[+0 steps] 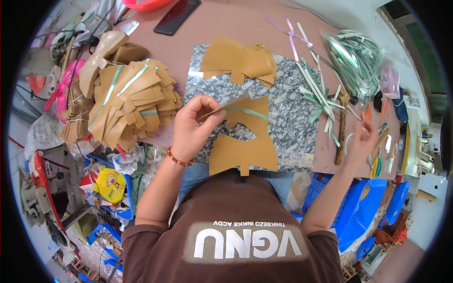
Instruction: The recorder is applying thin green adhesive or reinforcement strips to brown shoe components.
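Widest of all is the pinkish-brown bench (226, 23) I sit at, and on it, in front of me, the speckled grey stone slab (292, 146). To the left of the slab rises a big fanned pile of tan cut pieces (130, 101), a few of them crossed by shiny green bands. Off to the right sits a clear-wrapped bundle of green and white strips (351, 59), with loose strips (315, 94) scattered between it and the slab and reaching over the slab's edge. A smaller stack of tan pieces (236, 59) lies at the slab's far side; one flared tan piece (243, 153) lies flat at the near side, its tab towards me.

Between those two is the tan panel (257, 104) I have hold of: my left grip (204, 118) pinches its left end between thumb and fingers, bending it up. My right grip (364, 137) is over by the wooden-handled hammer (340, 132), fingers curled and blurred; I cannot tell whether they close on anything. Smallest are the narrow green band (247, 112) across the panel and the red beaded bracelet (178, 159) on my left wrist.
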Demonstrator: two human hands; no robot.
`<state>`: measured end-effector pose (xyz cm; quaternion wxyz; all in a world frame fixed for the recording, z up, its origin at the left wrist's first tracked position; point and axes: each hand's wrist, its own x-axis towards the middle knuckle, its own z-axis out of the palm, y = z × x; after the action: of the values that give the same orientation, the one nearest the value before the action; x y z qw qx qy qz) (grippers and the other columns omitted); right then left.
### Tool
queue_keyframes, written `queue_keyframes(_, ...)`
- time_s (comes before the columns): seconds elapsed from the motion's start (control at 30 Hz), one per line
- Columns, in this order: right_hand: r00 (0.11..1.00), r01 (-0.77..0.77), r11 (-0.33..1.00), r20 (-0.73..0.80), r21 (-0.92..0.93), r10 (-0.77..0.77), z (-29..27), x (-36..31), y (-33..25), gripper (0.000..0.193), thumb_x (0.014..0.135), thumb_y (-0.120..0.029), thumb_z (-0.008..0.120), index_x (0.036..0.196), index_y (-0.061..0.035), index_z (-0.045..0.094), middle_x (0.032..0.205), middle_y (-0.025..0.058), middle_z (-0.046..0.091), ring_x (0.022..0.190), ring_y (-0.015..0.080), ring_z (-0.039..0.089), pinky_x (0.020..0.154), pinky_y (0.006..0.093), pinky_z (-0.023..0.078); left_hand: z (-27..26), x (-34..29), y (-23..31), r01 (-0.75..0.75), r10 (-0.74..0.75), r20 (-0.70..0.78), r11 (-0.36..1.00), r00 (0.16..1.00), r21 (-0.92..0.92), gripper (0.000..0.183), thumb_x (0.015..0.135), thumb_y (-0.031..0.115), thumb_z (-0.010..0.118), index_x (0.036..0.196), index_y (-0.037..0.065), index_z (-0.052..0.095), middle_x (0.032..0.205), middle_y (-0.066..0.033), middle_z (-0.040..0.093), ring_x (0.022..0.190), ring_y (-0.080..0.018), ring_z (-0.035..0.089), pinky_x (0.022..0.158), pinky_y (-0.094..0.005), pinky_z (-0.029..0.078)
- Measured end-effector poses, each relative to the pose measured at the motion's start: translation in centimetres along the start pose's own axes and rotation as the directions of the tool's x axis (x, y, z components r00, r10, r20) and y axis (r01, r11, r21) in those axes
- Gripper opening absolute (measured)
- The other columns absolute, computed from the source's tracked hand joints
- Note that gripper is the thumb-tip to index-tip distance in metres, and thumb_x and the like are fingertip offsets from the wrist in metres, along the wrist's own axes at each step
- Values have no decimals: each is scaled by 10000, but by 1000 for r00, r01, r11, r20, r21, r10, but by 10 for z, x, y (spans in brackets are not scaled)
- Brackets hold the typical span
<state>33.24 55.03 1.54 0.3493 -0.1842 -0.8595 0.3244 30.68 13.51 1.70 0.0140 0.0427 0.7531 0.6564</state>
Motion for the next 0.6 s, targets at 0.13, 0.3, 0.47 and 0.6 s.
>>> queue_keyframes(0.13,815,305,851,345,427,-465,40,-52,-140,185,793,19,746,954,-55,694,889,76,653,781,169,627,644,278,508,-4,-6,30,5,-14,-28,952,999,-307,109,902,3,700,995,-14,647,991,-16,670,899,-68,625,770,-232,523)
queue_keyframes(0.3,641,449,605,234,658,-731,72,-56,-218,261,750,-18,773,998,-65,705,906,94,646,813,250,642,676,337,529,-12,-13,66,-54,74,104,982,992,-178,195,894,25,725,1076,-21,672,945,-24,687,857,-65,633,731,-225,519)
queue_keyframes(0.47,546,384,560,309,734,-779,85,-59,-224,227,762,-44,764,977,-58,693,889,71,666,812,260,655,689,366,525,-21,-21,64,61,-19,140,951,990,-303,168,946,92,683,1077,-13,681,872,29,646,771,-23,564,657,-205,466)
queue_keyframes(0.6,545,262,612,408,746,-732,85,-70,-224,180,767,-47,764,927,-59,681,844,68,674,798,257,663,690,357,525,-22,-17,45,264,-186,231,889,955,-374,160,992,151,620,1010,8,690,782,63,597,686,1,481,580,-192,389)
